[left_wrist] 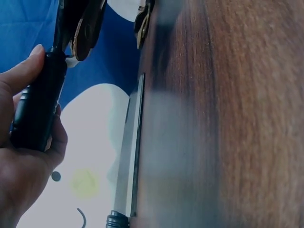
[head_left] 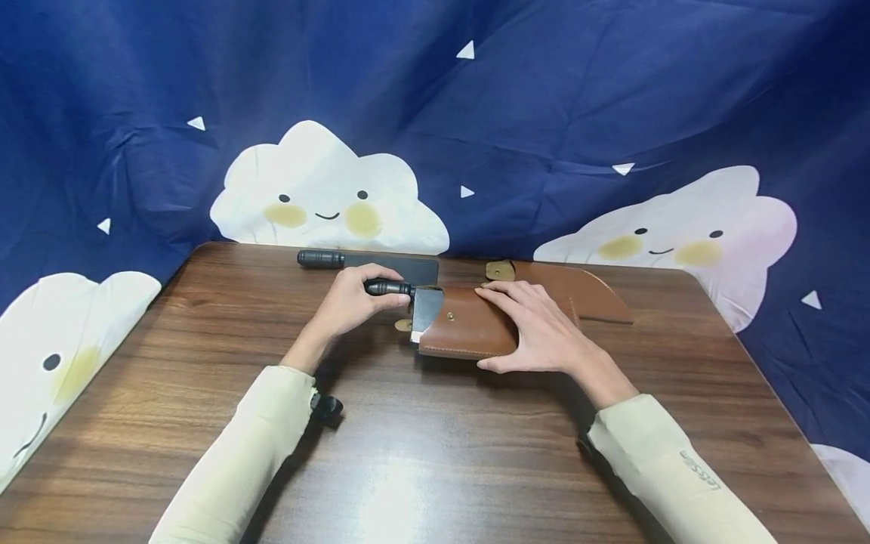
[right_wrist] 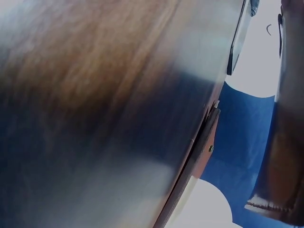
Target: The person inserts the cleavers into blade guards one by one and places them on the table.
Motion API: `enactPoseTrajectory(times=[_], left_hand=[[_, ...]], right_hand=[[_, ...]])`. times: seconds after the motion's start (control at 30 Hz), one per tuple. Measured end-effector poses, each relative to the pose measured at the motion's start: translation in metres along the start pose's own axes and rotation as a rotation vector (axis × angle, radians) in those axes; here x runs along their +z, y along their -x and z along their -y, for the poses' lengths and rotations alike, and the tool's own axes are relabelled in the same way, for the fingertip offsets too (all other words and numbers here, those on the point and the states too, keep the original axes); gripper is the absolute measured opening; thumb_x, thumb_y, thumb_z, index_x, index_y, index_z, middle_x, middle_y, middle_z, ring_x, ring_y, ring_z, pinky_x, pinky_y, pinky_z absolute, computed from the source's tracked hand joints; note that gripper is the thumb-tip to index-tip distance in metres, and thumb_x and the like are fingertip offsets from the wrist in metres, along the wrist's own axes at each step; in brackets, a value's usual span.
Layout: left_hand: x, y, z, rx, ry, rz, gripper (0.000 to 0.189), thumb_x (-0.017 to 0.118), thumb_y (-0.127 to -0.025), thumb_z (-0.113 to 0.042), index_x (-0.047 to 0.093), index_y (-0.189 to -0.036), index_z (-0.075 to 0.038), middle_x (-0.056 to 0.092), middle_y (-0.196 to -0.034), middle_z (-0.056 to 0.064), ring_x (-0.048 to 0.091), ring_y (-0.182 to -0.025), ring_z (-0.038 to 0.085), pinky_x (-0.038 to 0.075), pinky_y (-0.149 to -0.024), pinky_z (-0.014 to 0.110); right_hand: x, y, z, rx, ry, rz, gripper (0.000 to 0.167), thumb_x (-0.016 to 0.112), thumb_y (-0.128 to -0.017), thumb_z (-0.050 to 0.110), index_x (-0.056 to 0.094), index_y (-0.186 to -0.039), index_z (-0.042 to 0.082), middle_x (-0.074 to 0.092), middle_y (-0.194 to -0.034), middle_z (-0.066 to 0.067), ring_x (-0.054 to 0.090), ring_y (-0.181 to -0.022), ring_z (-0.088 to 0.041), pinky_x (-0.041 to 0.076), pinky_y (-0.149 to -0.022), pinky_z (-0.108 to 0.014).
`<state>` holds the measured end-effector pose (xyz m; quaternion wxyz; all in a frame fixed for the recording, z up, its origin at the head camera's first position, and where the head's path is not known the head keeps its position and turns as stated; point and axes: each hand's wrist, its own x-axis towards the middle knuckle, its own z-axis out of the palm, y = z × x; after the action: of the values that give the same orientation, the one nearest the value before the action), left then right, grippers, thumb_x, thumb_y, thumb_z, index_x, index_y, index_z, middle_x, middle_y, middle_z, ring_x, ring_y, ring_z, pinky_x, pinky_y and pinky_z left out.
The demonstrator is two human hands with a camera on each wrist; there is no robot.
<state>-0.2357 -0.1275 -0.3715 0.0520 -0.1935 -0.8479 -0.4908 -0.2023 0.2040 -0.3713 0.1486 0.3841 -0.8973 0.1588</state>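
Note:
A cleaver with a black handle (head_left: pixel 386 287) sits with much of its blade (head_left: pixel 427 311) inside a brown leather sheath (head_left: pixel 469 326). My left hand (head_left: pixel 350 298) grips the handle; in the left wrist view its thumb and fingers wrap the black grip (left_wrist: pixel 40 102). Fingers of my right hand (head_left: pixel 544 332) rest along the sheath's far edge while the thumb sits at the near edge, holding it across. The sheath (right_wrist: pixel 285 161) is raised above the tabletop in the right wrist view. An unfastened strap end (head_left: pixel 404 325) shows beside the blade.
Behind the left hand, a second cleaver (head_left: pixel 394 268) lies at the table's back edge, handle to the left. Another brown leather sheath (head_left: pixel 594 293) lies at the back right. A blue curtain (head_left: pixel 516 113) with clouds hangs directly behind the wooden table (head_left: pixel 435 453).

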Motion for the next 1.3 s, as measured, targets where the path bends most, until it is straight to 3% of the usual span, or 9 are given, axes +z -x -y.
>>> enactPoseTrajectory(times=[0.33,0.57,0.87,1.13,1.3], left_hand=[[0.000,0.000,-0.007,0.087,-0.065,-0.016,0.032,0.090,-0.079,-0.024,0.077,-0.106,-0.011,0.071,-0.098,0.000,0.063,-0.089,0.018,0.050,-0.078,0.035],[0.001,0.000,-0.009,0.057,-0.049,0.000,0.032,0.089,-0.080,-0.024,0.077,-0.107,-0.011,0.072,-0.098,0.000,0.063,-0.088,0.018,0.050,-0.076,0.034],[0.004,0.001,-0.010,0.064,-0.046,-0.012,0.030,0.089,-0.080,-0.024,0.077,-0.105,-0.013,0.072,-0.097,-0.001,0.063,-0.087,0.018,0.051,-0.075,0.034],[0.004,-0.001,-0.018,0.185,-0.206,0.028,0.029,0.087,-0.082,-0.031,0.077,-0.103,-0.013,0.070,-0.095,-0.001,0.061,-0.088,0.018,0.047,-0.078,0.036],[0.006,-0.001,-0.021,0.179,-0.253,0.051,0.031,0.086,-0.083,-0.034,0.077,-0.105,-0.014,0.070,-0.096,-0.002,0.061,-0.089,0.018,0.045,-0.078,0.037]], right_hand=[[-0.002,0.002,0.002,0.051,-0.020,0.067,0.109,0.081,-0.065,0.072,0.049,-0.150,0.012,0.050,-0.147,-0.012,0.046,-0.131,-0.027,0.035,-0.103,-0.048],[-0.002,0.002,0.004,0.018,-0.016,0.022,0.108,0.082,-0.064,0.070,0.050,-0.149,0.012,0.052,-0.145,-0.010,0.048,-0.127,-0.028,0.036,-0.100,-0.048],[-0.004,-0.002,0.007,0.004,-0.010,0.027,0.109,0.080,-0.064,0.072,0.051,-0.149,0.010,0.053,-0.144,-0.009,0.049,-0.125,-0.029,0.037,-0.098,-0.050],[-0.003,0.005,0.006,0.098,-0.070,0.158,0.110,0.078,-0.067,0.075,0.046,-0.153,0.013,0.044,-0.153,-0.007,0.040,-0.138,-0.030,0.032,-0.107,-0.053],[0.000,0.008,0.006,0.094,-0.057,0.174,0.111,0.077,-0.068,0.075,0.045,-0.154,0.011,0.043,-0.153,-0.009,0.040,-0.138,-0.031,0.033,-0.106,-0.053]])
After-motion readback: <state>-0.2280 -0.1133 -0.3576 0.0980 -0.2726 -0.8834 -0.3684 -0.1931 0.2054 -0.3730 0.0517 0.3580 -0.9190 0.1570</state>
